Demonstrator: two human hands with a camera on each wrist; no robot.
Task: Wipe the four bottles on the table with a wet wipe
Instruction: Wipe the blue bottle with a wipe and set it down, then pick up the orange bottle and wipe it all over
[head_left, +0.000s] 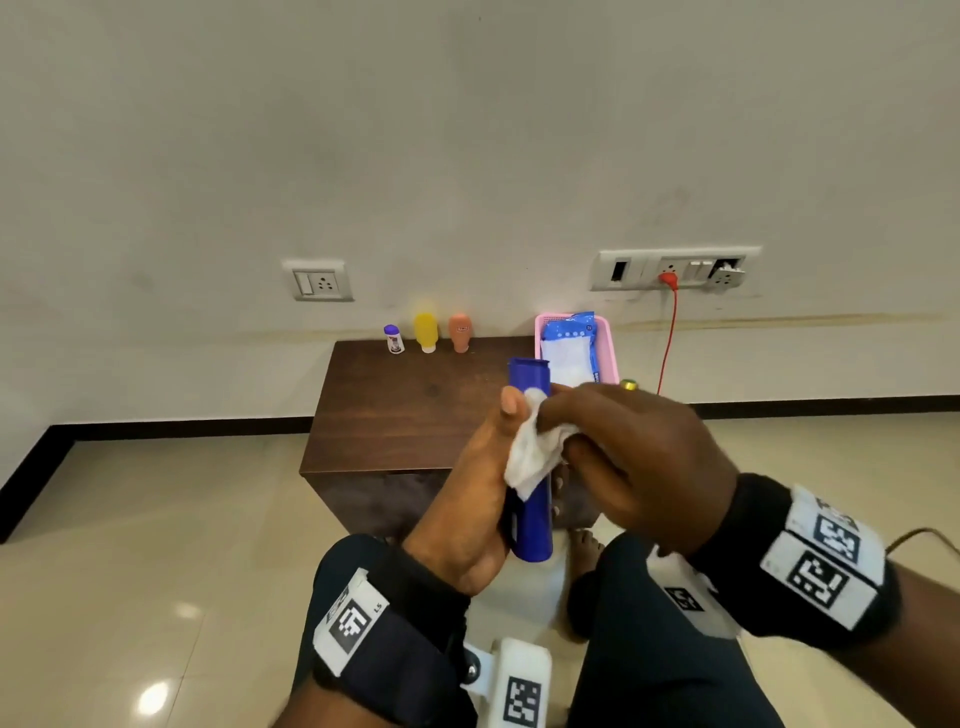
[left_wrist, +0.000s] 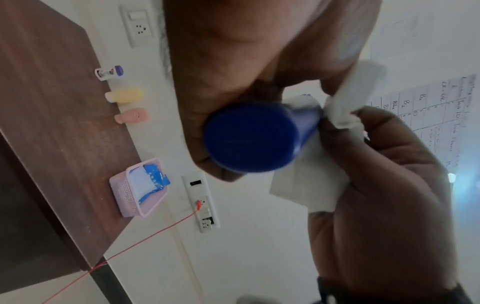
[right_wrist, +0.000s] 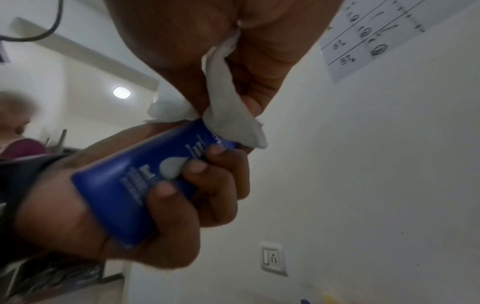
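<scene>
My left hand (head_left: 485, 483) grips a blue bottle (head_left: 532, 519) in front of the table, fingers curled round its body (right_wrist: 130, 185), its round cap end (left_wrist: 249, 137) facing the left wrist camera. My right hand (head_left: 623, 452) pinches a crumpled white wet wipe (head_left: 535, 452) against the bottle's upper side (right_wrist: 233, 123). At the far edge of the brown table (head_left: 405, 410) stand a small white bottle with a purple cap (head_left: 393, 339), a yellow bottle (head_left: 426, 331) and an orange bottle (head_left: 460, 331).
A pink basket (head_left: 610, 348) holding a blue pack of wipes (head_left: 569, 343) stands on the table's far right corner. A red cable (head_left: 667, 343) hangs from the wall socket (head_left: 675, 267). My knees and feet are below the hands, over a tiled floor.
</scene>
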